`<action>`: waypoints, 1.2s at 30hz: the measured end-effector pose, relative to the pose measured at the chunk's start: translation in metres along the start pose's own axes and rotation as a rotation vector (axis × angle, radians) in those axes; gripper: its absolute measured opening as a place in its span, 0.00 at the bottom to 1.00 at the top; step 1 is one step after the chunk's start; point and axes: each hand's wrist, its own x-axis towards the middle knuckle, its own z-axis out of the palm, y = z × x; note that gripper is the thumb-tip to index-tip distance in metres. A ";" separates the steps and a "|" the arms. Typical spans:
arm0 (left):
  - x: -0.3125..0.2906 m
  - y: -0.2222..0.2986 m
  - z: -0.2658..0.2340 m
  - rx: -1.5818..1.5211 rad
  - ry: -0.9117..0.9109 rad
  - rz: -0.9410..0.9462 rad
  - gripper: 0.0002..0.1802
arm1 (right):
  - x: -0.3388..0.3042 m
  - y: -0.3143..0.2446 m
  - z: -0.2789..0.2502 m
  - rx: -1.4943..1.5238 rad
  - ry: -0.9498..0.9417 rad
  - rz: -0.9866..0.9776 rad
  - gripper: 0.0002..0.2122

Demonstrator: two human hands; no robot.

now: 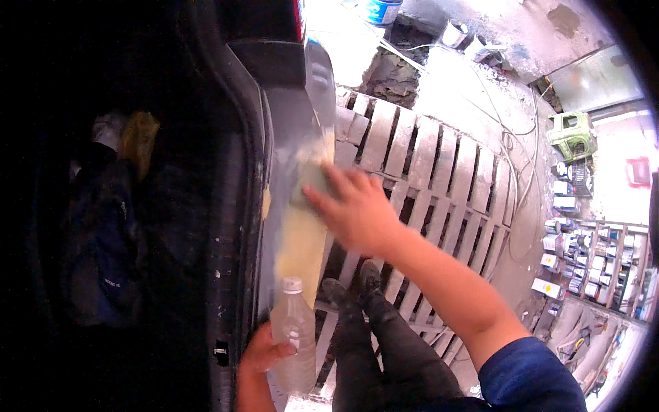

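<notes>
My left hand is closed round a clear plastic bottle with a white cap, held upright beside the car's rear bumper. My right hand, slightly blurred, presses a grey-green sanding pad flat on the bumper. Its fingers lie over the pad's right side. Below the pad spreads a patch of yellow filler on the grey bumper. The pad's underside is hidden.
At left lies the dark open trunk, with a dark blue bag and a yellow plastic bag. My feet stand on a slatted wooden pallet. A hose, a green crate and shelved cans are at right.
</notes>
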 end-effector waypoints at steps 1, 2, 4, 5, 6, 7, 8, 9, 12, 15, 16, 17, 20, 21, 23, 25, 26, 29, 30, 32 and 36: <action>-0.001 0.000 -0.001 0.007 0.015 0.007 0.42 | -0.021 -0.012 0.003 0.031 -0.039 -0.054 0.27; -0.002 -0.001 0.003 0.011 0.030 0.011 0.42 | -0.032 -0.017 0.001 0.063 -0.081 -0.107 0.27; -0.004 0.002 0.007 -0.011 0.027 0.001 0.42 | -0.028 -0.009 -0.002 0.026 -0.097 -0.113 0.27; -0.002 0.005 0.007 -0.035 0.001 -0.008 0.42 | -0.023 -0.002 -0.004 0.003 -0.101 -0.111 0.27; 0.000 0.007 0.007 -0.059 -0.025 -0.018 0.42 | -0.007 0.015 -0.004 -0.038 -0.084 -0.080 0.28; -0.001 0.007 0.005 -0.044 -0.011 -0.022 0.42 | 0.014 0.026 -0.006 -0.057 -0.078 -0.047 0.28; 0.000 0.005 0.004 -0.035 -0.010 -0.024 0.42 | 0.022 0.033 -0.010 -0.068 -0.045 -0.084 0.28; 0.002 0.004 0.003 -0.025 -0.009 -0.026 0.42 | 0.026 0.037 -0.013 -0.080 -0.013 -0.122 0.28; -0.007 0.002 0.003 -0.024 0.057 0.015 0.42 | -0.004 0.003 -0.009 -0.067 -0.182 -0.100 0.27; -0.002 0.011 0.014 0.036 0.066 -0.019 0.42 | -0.009 0.012 -0.009 0.014 -0.154 -0.110 0.26; -0.002 0.012 0.014 0.037 0.055 -0.020 0.42 | 0.006 0.022 -0.012 -0.006 -0.116 -0.111 0.26; -0.001 0.013 0.014 0.036 0.039 -0.023 0.42 | 0.026 0.038 -0.016 -0.031 -0.081 -0.110 0.26; -0.002 0.009 0.011 -0.004 0.034 -0.008 0.41 | 0.032 0.040 -0.010 -0.105 -0.039 -0.126 0.26; -0.001 0.007 0.010 -0.025 0.034 0.001 0.40 | 0.027 0.038 -0.007 -0.135 -0.038 -0.133 0.27; -0.004 0.005 0.008 -0.018 0.046 -0.001 0.40 | 0.004 0.026 -0.002 -0.074 -0.081 -0.150 0.26; -0.003 0.005 0.011 -0.028 0.042 -0.004 0.39 | -0.005 0.027 -0.004 0.006 -0.073 -0.153 0.27; -0.004 0.006 0.010 -0.035 0.041 -0.008 0.39 | 0.007 0.028 -0.009 -0.093 -0.107 -0.131 0.27; -0.003 0.005 0.009 -0.040 0.028 -0.017 0.39 | 0.046 0.051 -0.020 -0.090 0.006 -0.176 0.26; -0.002 0.004 0.008 -0.041 0.023 -0.021 0.39 | 0.049 0.051 -0.020 -0.085 0.006 -0.168 0.26; -0.004 0.003 0.007 -0.028 0.050 -0.016 0.38 | 0.028 0.041 -0.010 -0.099 -0.077 -0.159 0.26; -0.006 0.002 0.007 0.004 0.069 -0.034 0.38 | 0.007 0.033 -0.010 -0.046 -0.134 -0.136 0.27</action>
